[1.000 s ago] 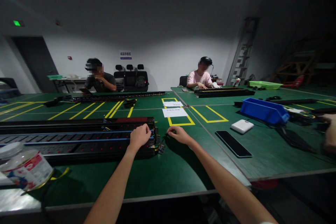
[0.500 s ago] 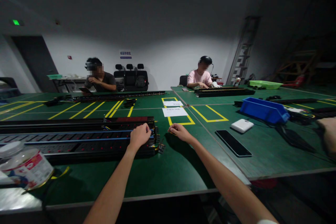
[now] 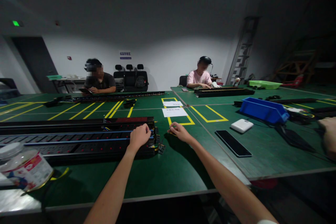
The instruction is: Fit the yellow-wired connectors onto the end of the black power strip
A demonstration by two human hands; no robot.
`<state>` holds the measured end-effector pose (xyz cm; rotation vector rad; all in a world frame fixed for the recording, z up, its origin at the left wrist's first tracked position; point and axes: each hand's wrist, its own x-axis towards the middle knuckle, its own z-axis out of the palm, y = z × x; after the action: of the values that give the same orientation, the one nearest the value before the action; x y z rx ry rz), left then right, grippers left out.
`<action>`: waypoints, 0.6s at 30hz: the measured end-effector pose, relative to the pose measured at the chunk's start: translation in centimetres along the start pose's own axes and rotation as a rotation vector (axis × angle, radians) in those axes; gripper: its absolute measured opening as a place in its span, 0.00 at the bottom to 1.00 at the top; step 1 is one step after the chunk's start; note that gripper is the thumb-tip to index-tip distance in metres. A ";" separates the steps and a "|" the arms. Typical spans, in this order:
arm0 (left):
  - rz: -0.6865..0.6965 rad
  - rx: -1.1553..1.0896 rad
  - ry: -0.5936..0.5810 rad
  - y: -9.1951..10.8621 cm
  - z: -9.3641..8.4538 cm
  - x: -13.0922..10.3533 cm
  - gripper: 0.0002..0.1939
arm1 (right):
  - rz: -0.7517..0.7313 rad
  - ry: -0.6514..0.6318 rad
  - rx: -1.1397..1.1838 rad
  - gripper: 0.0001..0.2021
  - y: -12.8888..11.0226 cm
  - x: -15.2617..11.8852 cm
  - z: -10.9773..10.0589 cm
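Note:
Several long black power-strip-like rails (image 3: pixel 86 148) with red dots and blue edge lines lie side by side on the green table (image 3: pixel 157 178). My left hand (image 3: pixel 140 135) is closed over their right end, its fingertips hidden behind the knuckles. Just past that end my right hand (image 3: pixel 180 132) is closed in a pinch, thumb against fingers. Whatever is in the pinch is too small to make out; a bit of yellow shows beneath it. Loose wires and a small dark connector (image 3: pixel 161 148) stick out from the rail ends, between and below my hands.
A clear plastic jar (image 3: pixel 28 171) stands at the near left. To the right are a black phone (image 3: pixel 233 143), a white box (image 3: pixel 242 125), a blue bin (image 3: pixel 264 110) and another person's hand (image 3: pixel 329 134). White papers (image 3: pixel 174 112) lie ahead. Two people sit across the table.
My hands stay almost exactly where they were. Across the table, the person on the left has lowered a hand from the face to a dark flat object.

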<state>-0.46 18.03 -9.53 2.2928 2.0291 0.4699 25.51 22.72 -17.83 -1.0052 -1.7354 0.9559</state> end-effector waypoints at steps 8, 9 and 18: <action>0.001 0.006 0.009 -0.1 0.3 0.2 0.08 | -0.028 0.039 -0.060 0.12 0.3 0.2 0.6; 0.001 0.012 0.012 -0.1 0.3 0.2 0.09 | -0.025 0.049 -0.065 0.11 0.4 0.2 0.7; -0.011 0.018 0.009 0.0 0.2 0.1 0.09 | -0.030 0.044 -0.094 0.10 0.6 0.3 1.2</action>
<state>-0.38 18.20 -9.72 2.2925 2.0578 0.4642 24.43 23.02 -18.67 -1.0501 -1.7670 0.8337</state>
